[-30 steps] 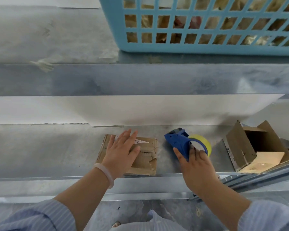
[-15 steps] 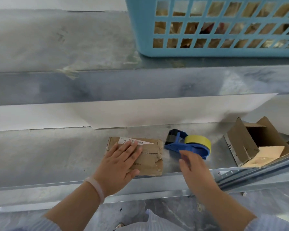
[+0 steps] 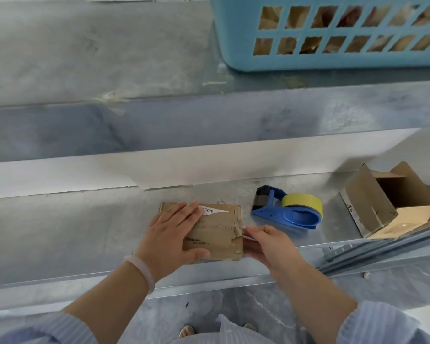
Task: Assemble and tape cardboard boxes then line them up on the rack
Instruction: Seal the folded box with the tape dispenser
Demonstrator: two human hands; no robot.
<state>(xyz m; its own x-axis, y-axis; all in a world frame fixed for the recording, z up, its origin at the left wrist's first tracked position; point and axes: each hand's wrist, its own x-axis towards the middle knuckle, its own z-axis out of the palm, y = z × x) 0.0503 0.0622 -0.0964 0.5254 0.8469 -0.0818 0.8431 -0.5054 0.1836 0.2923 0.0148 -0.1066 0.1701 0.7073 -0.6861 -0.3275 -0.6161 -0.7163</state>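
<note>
Lying flat, box (image 3: 216, 234) long axis along shelf (image 3: 85, 232); left hand (image 3: 169, 237) flat atop, right hand (image 3: 271, 247) pinching end.

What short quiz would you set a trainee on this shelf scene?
1. True or false: the right hand holds the tape dispenser.
2. What does the left hand rest on? A the small cardboard box; B a bottle; C a pair of scissors.
3. Fill in: the open box lies to the ____ of the tape dispenser.

Key: 1 false; 2 A; 3 right.
</note>
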